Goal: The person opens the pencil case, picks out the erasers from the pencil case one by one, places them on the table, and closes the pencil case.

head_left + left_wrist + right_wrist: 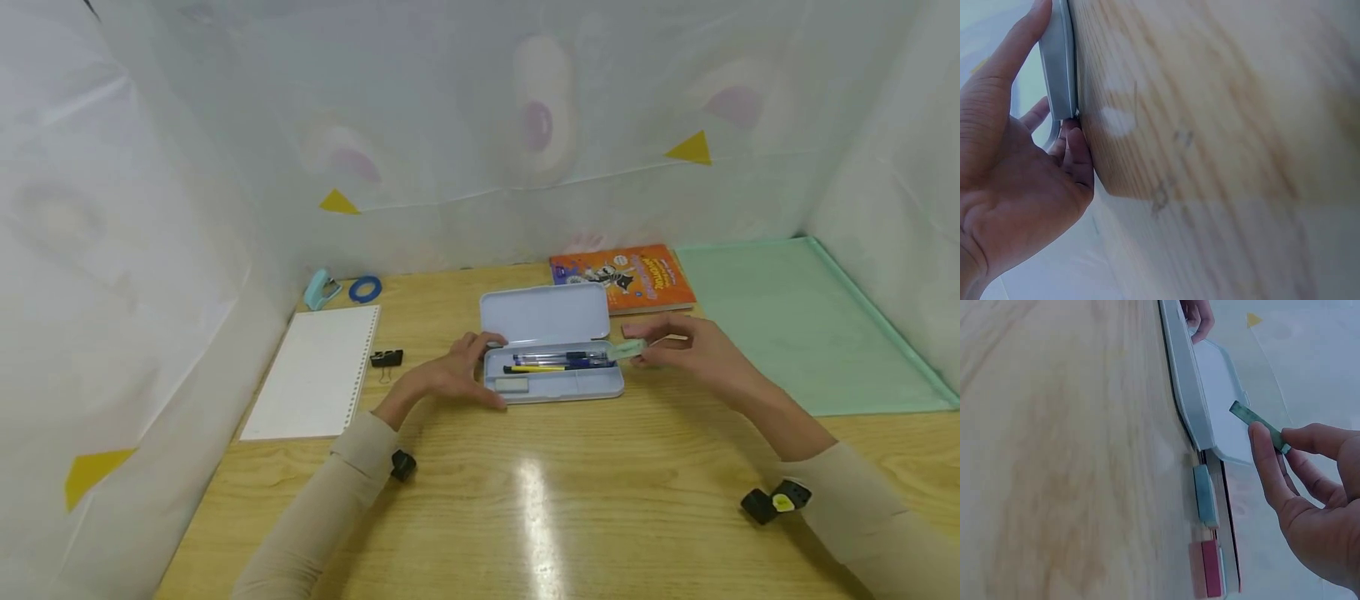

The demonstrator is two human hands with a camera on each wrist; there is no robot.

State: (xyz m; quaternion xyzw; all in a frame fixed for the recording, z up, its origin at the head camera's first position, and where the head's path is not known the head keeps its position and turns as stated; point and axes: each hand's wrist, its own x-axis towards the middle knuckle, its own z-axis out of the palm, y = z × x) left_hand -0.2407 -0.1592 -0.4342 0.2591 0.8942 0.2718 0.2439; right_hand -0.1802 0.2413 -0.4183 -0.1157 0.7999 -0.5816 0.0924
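A pale blue pencil case (558, 397) lies open on the table, its lid tilted back. Inside are several pens (562, 358) and a whitish eraser (512, 385). My left hand (453, 371) holds the left end of the case, thumb at the front corner and fingers toward the hinge side; the left wrist view shows the fingers (1075, 147) bent round that end. My right hand (697, 354) pinches a small, flat green bar (1260, 425) between thumb and fingers, above the right end of the case. Its exact kind cannot be told.
Left of the case lie a white notepad (311, 375), a black binder clip (386, 358), a blue ring (365, 289) and a light blue hole punch or stapler (321, 290). Behind is an orange book (652, 275); right, a green mat (810, 325). Teal (1205, 495) and red (1212, 569) blocks appear.
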